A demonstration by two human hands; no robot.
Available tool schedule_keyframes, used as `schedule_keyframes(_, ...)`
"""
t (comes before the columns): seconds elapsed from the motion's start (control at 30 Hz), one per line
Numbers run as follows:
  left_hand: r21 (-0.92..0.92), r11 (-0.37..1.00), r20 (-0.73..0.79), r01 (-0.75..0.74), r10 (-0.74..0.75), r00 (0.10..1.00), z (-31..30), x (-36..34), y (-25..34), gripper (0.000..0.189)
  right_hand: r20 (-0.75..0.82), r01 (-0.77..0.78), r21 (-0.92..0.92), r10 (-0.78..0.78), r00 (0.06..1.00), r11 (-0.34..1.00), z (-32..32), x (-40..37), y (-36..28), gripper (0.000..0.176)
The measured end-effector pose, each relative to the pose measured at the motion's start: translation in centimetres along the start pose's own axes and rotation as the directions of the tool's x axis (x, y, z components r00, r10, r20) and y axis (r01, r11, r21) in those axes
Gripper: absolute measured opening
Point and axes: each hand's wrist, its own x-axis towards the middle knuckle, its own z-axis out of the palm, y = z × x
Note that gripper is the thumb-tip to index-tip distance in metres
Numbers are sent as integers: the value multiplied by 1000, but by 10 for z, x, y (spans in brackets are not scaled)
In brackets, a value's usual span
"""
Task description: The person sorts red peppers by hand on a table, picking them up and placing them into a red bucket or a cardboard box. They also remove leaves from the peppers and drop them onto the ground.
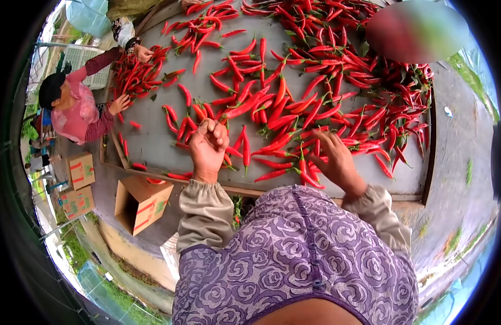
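Observation:
Many red chili peppers (272, 111) with green stems lie loose over a grey, wood-edged table in front of me. My left hand (208, 143) is raised above the near left peppers, its fingers curled into a fist with no pepper showing in it. On the right, my right hand (337, 161) reaches low over the peppers, fingers stretched and slightly apart. A few peppers (307, 168) lie just left of its fingertips. One pepper (246, 147) points toward me between the two hands.
A co-worker (77, 105) at the left has both hands at a pepper pile (145, 73). A denser heap (391, 111) covers the table's right side. The wooden edge (426, 157) bounds it. Cardboard boxes (142, 203) stand on the floor at left. A blurred oval hides the upper right.

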Motion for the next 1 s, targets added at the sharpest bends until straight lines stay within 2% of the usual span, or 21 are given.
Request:
schedule_keyframes(0.07, 34, 996, 73, 81, -83, 994, 14, -22, -2, 21, -46, 142, 84, -139, 989, 986, 10, 43, -31, 83)
schedule_keyframes(0.1, 31, 996, 66, 85, -87, 994, 16, -31, -4, 21, -106, 246, 50, -240, 965, 968, 19, 60, -46, 86)
schedule_keyframes(0.13, 72, 990, 78, 123, -128, 989, 17, -41, -5, 23, -73, 295, 2, -294, 953, 956, 26, 73, -62, 87)
schedule_keyframes(0.17, 112, 981, 89, 159, -169, 982, 17, -47, -7, 25, -98, 383, -14, -382, 919, 924, 35, 83, -73, 68)
schedule_keyframes(0.23, 119, 980, 96, 159, -171, 981, 18, -60, -13, 28, 9, 501, 110, -505, 863, 858, 70, 93, -67, 41)
schedule_keyframes(0.27, 114, 983, 28, 142, -146, 989, 15, -68, -14, 28, 14, 508, 117, -513, 858, 853, 82, 89, -68, 41)
schedule_keyframes(0.3, 111, 986, -43, 125, -121, 992, 11, -76, -12, 29, 106, 418, 304, -467, 878, 856, 94, 85, -70, 32)
schedule_keyframes(0.33, 78, 994, -31, 82, -80, 996, 2, -83, -9, 29, 208, 298, 471, -433, 877, 830, 104, 81, -73, 25)
schedule_keyframes(0.37, 71, 995, -47, 67, -63, 997, -6, -93, -4, 29, 220, 304, 480, -449, 866, 823, 111, 74, -77, 25)
schedule_keyframes(0.43, 72, 997, -168, 26, -14, 986, -29, -116, 6, 29, 360, 182, 527, -412, 837, 830, 127, 60, -83, 17)
schedule_keyframes(0.5, 210, 978, -219, -20, 67, 973, -47, -140, 13, 25, 418, 153, 593, -464, 781, 791, 137, 52, -96, 15)
schedule_keyframes(0.57, 249, 967, -307, -43, 121, 944, -75, -166, 16, 24, 351, 205, 536, -437, 828, 819, 149, 42, -99, 16)
schedule_keyframes(0.6, 251, 966, -324, -60, 142, 935, -89, -182, 20, 24, 433, 123, 521, -386, 815, 845, 151, 39, -100, 17)
schedule_keyframes(0.63, 321, 945, -418, -60, 199, 886, -108, -197, 24, 24, 509, 42, 495, -329, 795, 868, 155, 37, -95, 18)
schedule_keyframes(0.67, 387, 921, -501, -48, 254, 827, -125, -210, 29, 23, 533, -43, 511, -278, 799, 858, 164, 32, -88, 17)
schedule_keyframes(0.7, 388, 920, -507, -55, 263, 821, -142, -222, 35, 23, 547, -80, 485, -231, 805, 871, 169, 29, -83, 17)
schedule_keyframes(0.77, 342, 933, -598, -114, 310, 739, -176, -244, 53, 23, 575, -127, 422, -156, 803, 898, 179, 21, -72, 18)
schedule_keyframes(0.8, 355, 930, -658, -100, 324, 680, -192, -252, 63, 23, 577, -124, 422, -160, 801, 898, 181, 18, -71, 18)
schedule_keyframes(0.87, 386, 917, -666, -103, 355, 656, -232, -265, 89, 24, 605, -125, 294, -83, 792, 948, 182, 14, -73, 20)
schedule_keyframes(0.93, 418, 903, -672, -105, 385, 633, -260, -270, 117, 24, 602, -122, 273, -71, 796, 954, 186, 9, -73, 21)
schedule_keyframes(1.0, 446, 891, -757, -85, 426, 496, -282, -265, 149, 26, 591, -133, 258, -47, 805, 957, 191, 4, -74, 22)
